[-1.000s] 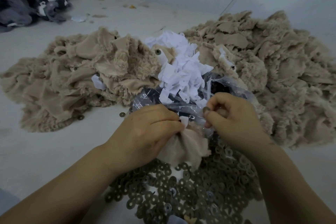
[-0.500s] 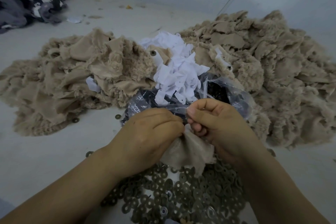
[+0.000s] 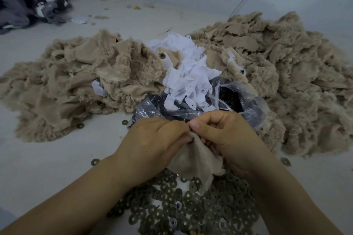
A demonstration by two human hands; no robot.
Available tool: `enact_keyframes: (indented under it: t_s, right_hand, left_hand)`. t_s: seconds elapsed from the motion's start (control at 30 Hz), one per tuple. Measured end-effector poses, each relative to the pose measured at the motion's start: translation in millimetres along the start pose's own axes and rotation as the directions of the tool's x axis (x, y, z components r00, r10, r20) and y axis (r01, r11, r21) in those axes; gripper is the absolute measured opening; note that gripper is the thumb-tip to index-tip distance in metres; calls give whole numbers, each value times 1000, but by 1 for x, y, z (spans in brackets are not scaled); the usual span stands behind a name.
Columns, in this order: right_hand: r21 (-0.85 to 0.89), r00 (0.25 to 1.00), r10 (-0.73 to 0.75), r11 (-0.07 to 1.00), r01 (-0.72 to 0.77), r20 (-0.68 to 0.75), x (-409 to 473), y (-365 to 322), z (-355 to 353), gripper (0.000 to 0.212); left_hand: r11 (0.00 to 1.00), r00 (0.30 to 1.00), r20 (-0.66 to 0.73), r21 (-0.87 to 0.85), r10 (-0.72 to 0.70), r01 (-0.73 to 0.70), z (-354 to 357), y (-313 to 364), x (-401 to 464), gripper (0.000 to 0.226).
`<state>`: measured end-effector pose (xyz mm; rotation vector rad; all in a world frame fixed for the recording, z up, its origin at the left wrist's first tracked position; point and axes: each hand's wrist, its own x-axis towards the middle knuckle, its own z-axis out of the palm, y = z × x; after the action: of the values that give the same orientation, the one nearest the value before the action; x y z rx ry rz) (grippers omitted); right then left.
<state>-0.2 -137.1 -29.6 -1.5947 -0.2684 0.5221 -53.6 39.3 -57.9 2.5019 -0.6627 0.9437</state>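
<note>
Pale table (image 3: 47, 168), wall behind. Large beige plush heaps (image 3: 286, 82) lie beyond a washer pile (image 3: 191, 206). Your left hand (image 3: 152, 139) and right hand (image 3: 225, 133) pinch one plush piece (image 3: 193, 160) above the washers, fingers curled. Judged: piece mid-work, many likely pending.

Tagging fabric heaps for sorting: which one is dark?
The far-left corner heap: dark grey and black scraps, set apart from the left beige heap and right beige heap flanking the white scraps.
</note>
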Motion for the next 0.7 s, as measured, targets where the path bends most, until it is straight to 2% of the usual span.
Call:
enact_keyframes:
  t_s: [0.13,0.2,0.33,0.5,0.7]
  right_hand:
    - [114,996,70,990,-77,60,-2,-2,2,28]
    - [181,994,66,980,-81,85,-3,-3,4,26]
    - [226,998,64,972,-68,26,-5,-1,9,28]
    - [365,984,164,914,-176,65,-4,-3,11,16]
    - [360,987,153,919,-163,56,-2,-2,10,29]
  left_hand:
    - [995,992,-81,-24,-99,97,2,6,3,22]
    - [995,991,-91,-8,-99,99,4,9,4,26]
    - [996,993,-82,28,-83,86,4,11,4,27]
    - [993,994,-78,91,-69,77,6,13,5,24]
    - [993,996,-74,102,-56,63,9,11,10,21]
